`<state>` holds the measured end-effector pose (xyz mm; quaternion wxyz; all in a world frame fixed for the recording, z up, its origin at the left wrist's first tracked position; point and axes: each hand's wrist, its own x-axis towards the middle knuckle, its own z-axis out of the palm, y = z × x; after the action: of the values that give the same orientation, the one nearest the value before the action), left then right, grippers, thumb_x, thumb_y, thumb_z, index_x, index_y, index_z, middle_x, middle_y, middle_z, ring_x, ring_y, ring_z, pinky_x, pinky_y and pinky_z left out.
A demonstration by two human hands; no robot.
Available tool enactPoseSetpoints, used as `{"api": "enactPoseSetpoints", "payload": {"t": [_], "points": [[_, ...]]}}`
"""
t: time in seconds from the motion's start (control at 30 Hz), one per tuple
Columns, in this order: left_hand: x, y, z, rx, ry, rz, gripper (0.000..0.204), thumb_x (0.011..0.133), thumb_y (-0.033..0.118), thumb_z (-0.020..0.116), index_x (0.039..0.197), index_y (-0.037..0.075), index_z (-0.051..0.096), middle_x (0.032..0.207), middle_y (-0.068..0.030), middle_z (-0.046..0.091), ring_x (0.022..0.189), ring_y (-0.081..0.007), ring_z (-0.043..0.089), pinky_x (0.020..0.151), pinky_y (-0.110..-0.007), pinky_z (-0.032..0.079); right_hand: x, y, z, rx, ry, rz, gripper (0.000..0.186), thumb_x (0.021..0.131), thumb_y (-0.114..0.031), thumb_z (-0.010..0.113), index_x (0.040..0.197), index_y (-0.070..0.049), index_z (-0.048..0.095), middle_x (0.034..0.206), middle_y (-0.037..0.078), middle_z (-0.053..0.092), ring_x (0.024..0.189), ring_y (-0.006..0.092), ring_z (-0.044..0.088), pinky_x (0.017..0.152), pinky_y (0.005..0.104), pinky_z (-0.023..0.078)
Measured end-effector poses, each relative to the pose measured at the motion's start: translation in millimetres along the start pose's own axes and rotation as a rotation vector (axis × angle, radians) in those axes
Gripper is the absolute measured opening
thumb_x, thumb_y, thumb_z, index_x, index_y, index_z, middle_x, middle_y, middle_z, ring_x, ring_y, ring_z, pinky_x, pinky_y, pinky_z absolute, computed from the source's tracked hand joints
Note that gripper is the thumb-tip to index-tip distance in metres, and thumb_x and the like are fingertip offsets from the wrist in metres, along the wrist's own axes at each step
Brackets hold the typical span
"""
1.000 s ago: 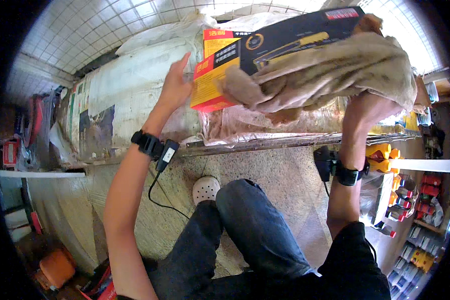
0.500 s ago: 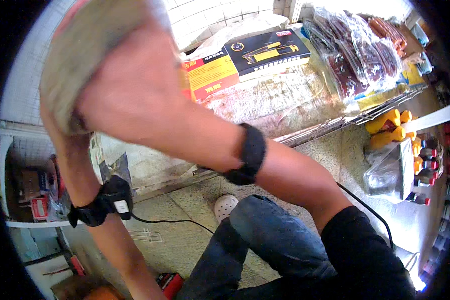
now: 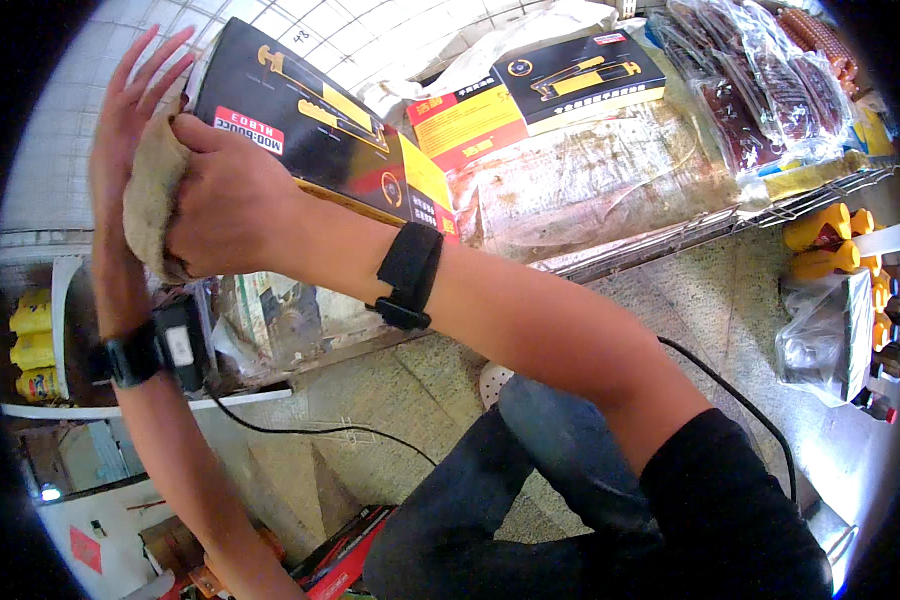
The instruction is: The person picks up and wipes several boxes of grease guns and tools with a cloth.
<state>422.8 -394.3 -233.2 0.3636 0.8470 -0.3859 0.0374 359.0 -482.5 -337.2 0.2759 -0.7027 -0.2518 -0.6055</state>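
Right hand (image 3: 225, 200) closed around tan cloth (image 3: 153, 205), near the left end of the black-yellow box (image 3: 305, 115). Left hand (image 3: 120, 125) wide, fingers extended; box contact unclear. Similar second box (image 3: 545, 95) lies farther right.

White-lettered red labels (image 3: 250, 130) mark the near box (image 3: 315, 110) and far box (image 3: 580, 95), handwriting (image 3: 301, 37) the white wall (image 3: 390, 35)

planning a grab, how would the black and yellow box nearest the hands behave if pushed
The box should stay stiff, judging by its straight edges. Its flat faces make rolling unlikely. Being long, it may swivel if pushed near one end.
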Motion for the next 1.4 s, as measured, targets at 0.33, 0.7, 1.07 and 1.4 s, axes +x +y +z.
{"api": "enactPoseSetpoints", "payload": {"t": [0.33, 0.7, 1.07, 1.4], "points": [[6, 12, -5, -0.478, -0.139, -0.391, 0.049, 0.095, 0.019, 0.033, 0.14, 0.001, 0.02, 0.145, -0.0074, 0.026, 0.134, -0.0171, 0.019, 0.11, -0.03, 0.014, 4, -4, -14, 0.435, 0.025, 0.165, 0.011, 0.066, -0.02, 0.058, 0.072, -0.012, 0.063, 0.077, 0.003, 0.063, 0.085, 0.0212, 0.058, 0.092, 0.0339, 0.038], [-13, 11, 12, -0.054, -0.015, -0.471, 0.065, 0.094, 0.045, 0.034, 0.142, 0.007, 0.014, 0.144, -0.0099, 0.025, 0.132, -0.0195, 0.024, 0.108, -0.03, 0.019, -45, -12, -96, -0.071, -0.527, 0.603, 0.019, 0.083, -0.012, 0.048, 0.099, -0.006, 0.053, 0.09, 0.008, 0.057, 0.075, 0.0199, 0.055, 0.065, 0.0328, 0.046], [-20, 8, 24, -0.019, 0.168, -0.52, 0.061, 0.096, 0.044, 0.026, 0.141, 0.005, 0.018, 0.143, -0.0107, 0.026, 0.132, -0.0205, 0.025, 0.109, -0.031, 0.018, 3, 32, -13, 0.504, -0.281, 0.629, 0.029, 0.078, -0.022, 0.053, 0.099, -0.003, 0.054, 0.096, 0.016, 0.052, 0.094, 0.0295, 0.047, 0.083, 0.0373, 0.039], [-43, 15, 29, 0.077, 0.203, -0.475, 0.055, 0.095, 0.042, 0.027, 0.142, 0.015, 0.021, 0.144, -0.0135, 0.024, 0.131, -0.0233, 0.028, 0.106, -0.033, 0.025, -145, 42, 69, 0.558, 0.143, 0.8, 0.014, 0.078, -0.017, 0.047, 0.081, -0.004, 0.053, 0.082, 0.013, 0.053, 0.083, 0.0262, 0.055, 0.075, 0.0325, 0.045]]}}
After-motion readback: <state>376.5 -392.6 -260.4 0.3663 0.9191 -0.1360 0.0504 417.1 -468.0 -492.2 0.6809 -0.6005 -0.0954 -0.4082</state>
